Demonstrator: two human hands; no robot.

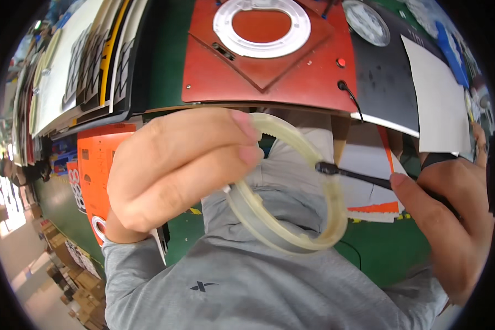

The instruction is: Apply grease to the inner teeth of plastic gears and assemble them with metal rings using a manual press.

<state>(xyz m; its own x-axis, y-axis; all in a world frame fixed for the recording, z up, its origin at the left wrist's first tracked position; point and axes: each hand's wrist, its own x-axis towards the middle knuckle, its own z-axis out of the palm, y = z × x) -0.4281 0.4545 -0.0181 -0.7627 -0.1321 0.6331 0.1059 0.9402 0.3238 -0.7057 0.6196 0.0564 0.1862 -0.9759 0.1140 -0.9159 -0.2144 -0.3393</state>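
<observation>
In front of my body, my left hand [176, 165] is closed on the upper left side of a pale yellowish, translucent plastic ring [338, 217]. Its fingers and thumb pinch the rim, so part of the ring is hidden. My right hand [445, 220] grips a thin black stick [363, 177] with a thicker, dark tip, like a swab or small brush. That tip meets the ring's right side at its upper part. The ring is held tilted in the air above my lap, and its lower right edge is slightly blurred.
A white ring [223, 25] lies on a red board [214, 82] on the bench, with a red button [341, 63] and a black cable [352, 96]. To the right are a clear round cover [367, 22] and a white sheet [437, 99]. Stacked panels [66, 71] stand left, above an orange panel [96, 165].
</observation>
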